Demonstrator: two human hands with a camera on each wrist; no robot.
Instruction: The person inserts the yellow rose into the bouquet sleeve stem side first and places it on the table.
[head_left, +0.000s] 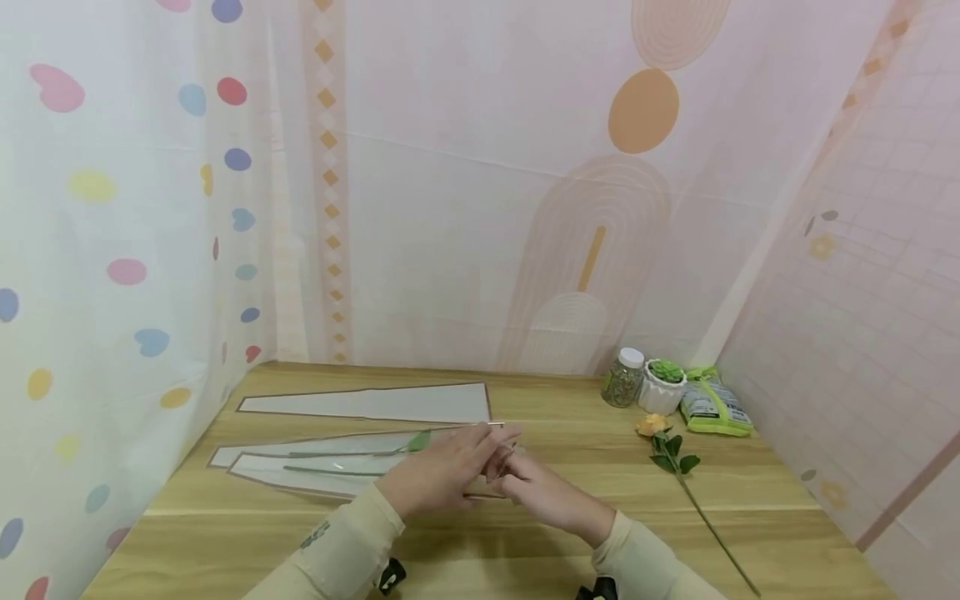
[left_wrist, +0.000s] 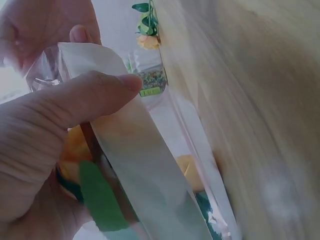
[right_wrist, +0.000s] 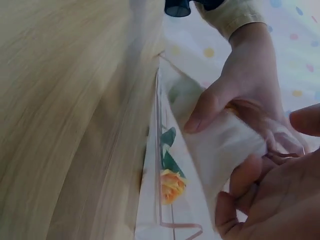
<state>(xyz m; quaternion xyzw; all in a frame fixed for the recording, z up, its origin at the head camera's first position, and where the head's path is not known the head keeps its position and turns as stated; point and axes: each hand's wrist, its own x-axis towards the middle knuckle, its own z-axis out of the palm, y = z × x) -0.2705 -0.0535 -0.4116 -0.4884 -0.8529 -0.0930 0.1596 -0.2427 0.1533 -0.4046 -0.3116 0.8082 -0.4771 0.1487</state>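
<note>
In the head view my left hand [head_left: 442, 471] and right hand [head_left: 540, 492] meet at the wide end of a flower sleeve [head_left: 255, 473] with a brown border. The left wrist view shows my left thumb [left_wrist: 100, 92] across the sleeve's white face [left_wrist: 135, 160], gripping it. Inside is an orange rose [left_wrist: 72, 150] with a green leaf. My right fingers [right_wrist: 245, 180] curl at the sleeve's clear, crumpled mouth [right_wrist: 285, 142] and pinch it. A second sleeve lies beneath on the table, holding a yellow-orange rose [right_wrist: 172, 187].
Another tapered sleeve [head_left: 367, 402] lies farther back on the wooden table [head_left: 225, 542]. To the right lies a single long-stemmed rose [head_left: 678, 475]. Behind it stand a lidded jar [head_left: 622, 383], a potted succulent [head_left: 662, 387] and a green-ribboned packet [head_left: 712, 408]. Curtains enclose the table.
</note>
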